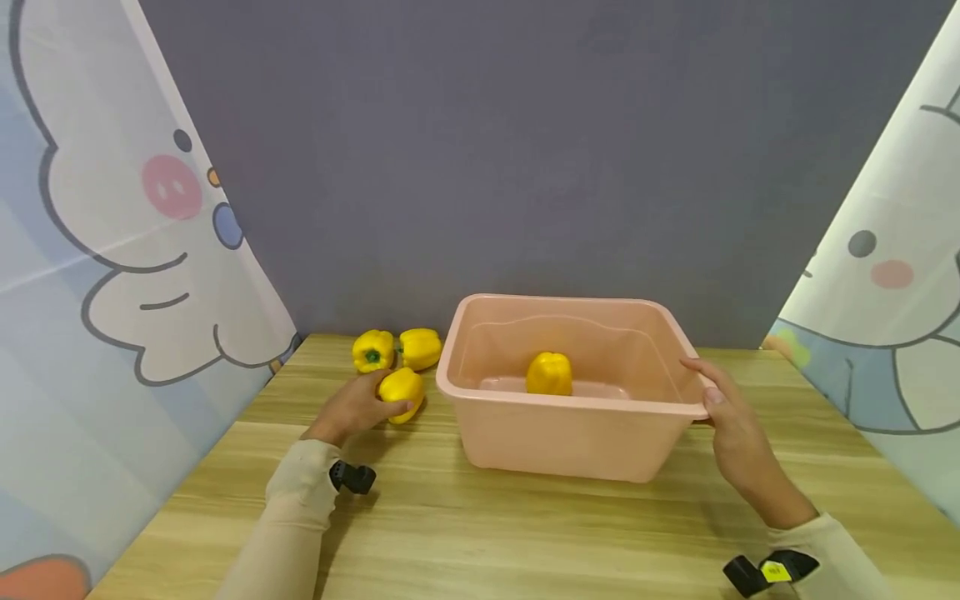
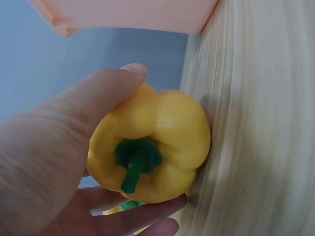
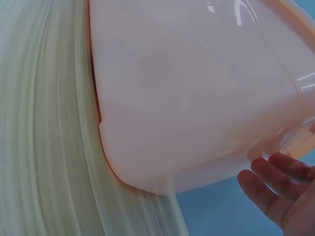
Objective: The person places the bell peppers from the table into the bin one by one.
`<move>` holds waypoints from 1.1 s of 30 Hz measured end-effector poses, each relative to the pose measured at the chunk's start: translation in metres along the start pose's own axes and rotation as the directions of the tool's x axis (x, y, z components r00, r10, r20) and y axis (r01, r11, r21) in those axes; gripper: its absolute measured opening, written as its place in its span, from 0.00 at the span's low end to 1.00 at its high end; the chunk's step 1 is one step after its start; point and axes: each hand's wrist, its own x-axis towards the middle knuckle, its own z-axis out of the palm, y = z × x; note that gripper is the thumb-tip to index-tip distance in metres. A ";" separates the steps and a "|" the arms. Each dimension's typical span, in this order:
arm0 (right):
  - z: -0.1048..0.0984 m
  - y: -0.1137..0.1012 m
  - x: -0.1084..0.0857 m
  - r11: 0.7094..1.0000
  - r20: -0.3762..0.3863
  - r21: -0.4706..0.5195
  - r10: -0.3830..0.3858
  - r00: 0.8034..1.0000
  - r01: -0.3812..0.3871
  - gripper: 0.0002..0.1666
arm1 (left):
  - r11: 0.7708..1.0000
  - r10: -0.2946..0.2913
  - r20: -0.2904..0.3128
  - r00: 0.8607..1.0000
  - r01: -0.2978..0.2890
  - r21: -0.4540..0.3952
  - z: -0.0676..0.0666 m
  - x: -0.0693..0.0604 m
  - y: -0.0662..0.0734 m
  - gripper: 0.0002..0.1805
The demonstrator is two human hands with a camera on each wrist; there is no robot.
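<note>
A yellow bell pepper (image 1: 402,393) on the table is gripped by my left hand (image 1: 354,408), thumb on one side and fingers on the other. In the left wrist view, the green stem (image 2: 137,160) of this pepper faces the camera. Just beyond it lie two more yellow peppers, one (image 1: 372,351) with its stem towards me and another (image 1: 421,347) on its side. My right hand (image 1: 738,442) holds the right rim of a pink plastic tub (image 1: 558,437), thumb over the edge and fingers (image 3: 275,179) underneath. Inside the tub sits one yellow pepper (image 1: 550,374).
The wooden table (image 1: 480,533) runs back to a dark grey panel (image 1: 525,167). Cartoon-printed sheets (image 1: 112,208) flank it on both sides. A black wrist device (image 1: 352,477) sits on my left sleeve, another (image 1: 772,572) on the right.
</note>
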 end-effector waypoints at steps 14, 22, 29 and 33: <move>-0.002 0.002 -0.002 1.000 0.000 -0.013 0.000 1.000 0.000 0.26 | 1.000 0.007 0.005 1.000 -0.007 -0.016 0.003 -0.001 0.000 0.39; 0.000 0.004 -0.001 0.998 0.005 0.061 -0.015 1.000 0.015 0.26 | 1.000 -0.018 0.016 1.000 0.018 0.009 0.004 -0.003 -0.001 0.42; 0.001 0.005 -0.001 0.994 -0.004 0.112 -0.005 1.000 0.005 0.26 | 1.000 -0.003 0.013 1.000 0.004 -0.017 0.005 -0.003 -0.003 0.42; 0.000 0.004 0.000 0.995 -0.007 0.097 -0.008 1.000 0.009 0.26 | 1.000 0.010 0.011 1.000 -0.010 -0.019 0.004 -0.001 -0.003 0.43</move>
